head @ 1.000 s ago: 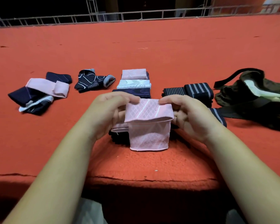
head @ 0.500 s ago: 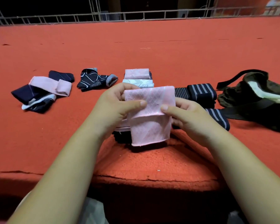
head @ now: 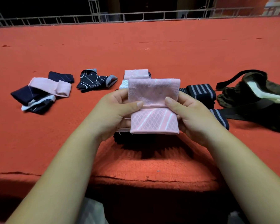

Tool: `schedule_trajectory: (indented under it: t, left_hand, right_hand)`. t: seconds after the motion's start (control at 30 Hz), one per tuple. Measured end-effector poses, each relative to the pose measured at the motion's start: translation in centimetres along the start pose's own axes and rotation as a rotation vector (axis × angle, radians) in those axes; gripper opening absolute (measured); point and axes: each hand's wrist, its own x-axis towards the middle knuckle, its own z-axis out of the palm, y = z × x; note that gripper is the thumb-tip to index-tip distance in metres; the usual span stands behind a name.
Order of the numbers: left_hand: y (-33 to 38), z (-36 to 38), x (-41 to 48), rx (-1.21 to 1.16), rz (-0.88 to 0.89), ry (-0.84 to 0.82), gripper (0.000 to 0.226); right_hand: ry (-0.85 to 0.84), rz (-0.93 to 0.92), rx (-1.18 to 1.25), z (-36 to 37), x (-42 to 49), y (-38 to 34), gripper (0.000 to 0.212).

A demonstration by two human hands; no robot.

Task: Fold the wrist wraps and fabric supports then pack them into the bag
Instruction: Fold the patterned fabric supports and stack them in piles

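No text, label, brand, number or sign can be read anywhere.

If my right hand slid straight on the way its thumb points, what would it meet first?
Likely the left hand, thumb first: the right hand pinches the pink support with its thumb pointing across at it.
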Motion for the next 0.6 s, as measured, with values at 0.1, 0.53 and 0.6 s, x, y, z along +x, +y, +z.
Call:
schedule_trajectory:
  t: [0.1, 0.53, 0.6]
  left_hand:
    - [0.1, 0.1, 0.1, -0.073, 0.002, -0.004, 0.043]
    - [0.5, 0.5, 0.0, -0.149, -0.058, 0.030, 0.039]
    - [0.7, 0.4, -0.4, -0.117, -0.047, 0.019, 0.051]
  right_hand:
    - [-0.063, 0.098, 0.218, 0.0, 0.3, -0.3, 0.035]
    - [0.031, 0.090, 0.190, 1.0, 0.1, -0.9, 0.023]
    - [0.053, 0.025, 0.101, 1.3, 0.0, -0.8, 0.031]
